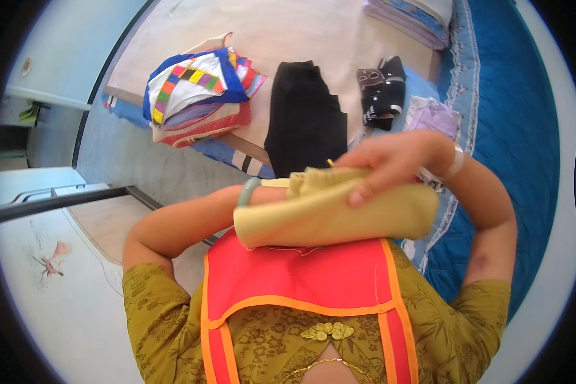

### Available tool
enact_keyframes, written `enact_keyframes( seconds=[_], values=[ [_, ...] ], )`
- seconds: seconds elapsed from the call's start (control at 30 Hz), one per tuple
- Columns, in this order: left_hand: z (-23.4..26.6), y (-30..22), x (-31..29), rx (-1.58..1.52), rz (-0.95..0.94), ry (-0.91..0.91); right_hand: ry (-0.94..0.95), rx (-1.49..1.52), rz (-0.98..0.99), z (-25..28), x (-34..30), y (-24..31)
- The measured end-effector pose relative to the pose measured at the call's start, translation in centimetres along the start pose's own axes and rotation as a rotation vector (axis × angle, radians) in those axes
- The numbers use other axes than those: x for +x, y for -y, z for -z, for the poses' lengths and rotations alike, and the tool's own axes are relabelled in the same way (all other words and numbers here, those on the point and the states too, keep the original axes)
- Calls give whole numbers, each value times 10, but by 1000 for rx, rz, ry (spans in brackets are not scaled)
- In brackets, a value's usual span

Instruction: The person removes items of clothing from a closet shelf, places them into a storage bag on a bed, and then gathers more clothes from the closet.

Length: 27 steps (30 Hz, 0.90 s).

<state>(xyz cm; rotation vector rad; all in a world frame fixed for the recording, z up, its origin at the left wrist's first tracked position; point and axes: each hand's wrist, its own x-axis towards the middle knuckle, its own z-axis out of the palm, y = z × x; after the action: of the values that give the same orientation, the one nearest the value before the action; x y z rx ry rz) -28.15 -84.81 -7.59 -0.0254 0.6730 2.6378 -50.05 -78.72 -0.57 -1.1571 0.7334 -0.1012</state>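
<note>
**Holding Yellow Cloth (339,217) Midway Through Folding**

Grips the cloth with the right hand (393,163), thumb on its front. Reaches the left hand (269,196) into the folds, fingers hidden: cannot tell open from closed. Holds it between both hands, just in front of the red apron (301,274). Seems partly done, with bunched layers not yet flat; faces black trousers (304,118), dark socks (383,93) and a clothes pile (198,77), seemingly finished, on the bed (262,25).

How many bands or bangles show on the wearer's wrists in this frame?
2: a pale green bangle on the left wrist and a whitish band on the right. The yellow cloth covers most of the left hand, so others there could be hidden.
</note>
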Motion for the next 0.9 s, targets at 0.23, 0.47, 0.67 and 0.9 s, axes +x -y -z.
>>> enact_keyframes(
  seconds=[0.23, 0.47, 0.67, 0.9],
  values=[
    [39, 21, -13, -842, 274, 35, -28, 716, 25, -8, 47, -89],
    [11, 29, -24, 524, -240, -404, -92, 644, 82, -11, 24, -58],
    [13, 12, -33, -761, 210, -142, -149, 290, 9, -2, 28, -46],
    [18, 16, -40, 668, -129, -26, -214, 415, 32, -17, 54, -97]
  ],
)
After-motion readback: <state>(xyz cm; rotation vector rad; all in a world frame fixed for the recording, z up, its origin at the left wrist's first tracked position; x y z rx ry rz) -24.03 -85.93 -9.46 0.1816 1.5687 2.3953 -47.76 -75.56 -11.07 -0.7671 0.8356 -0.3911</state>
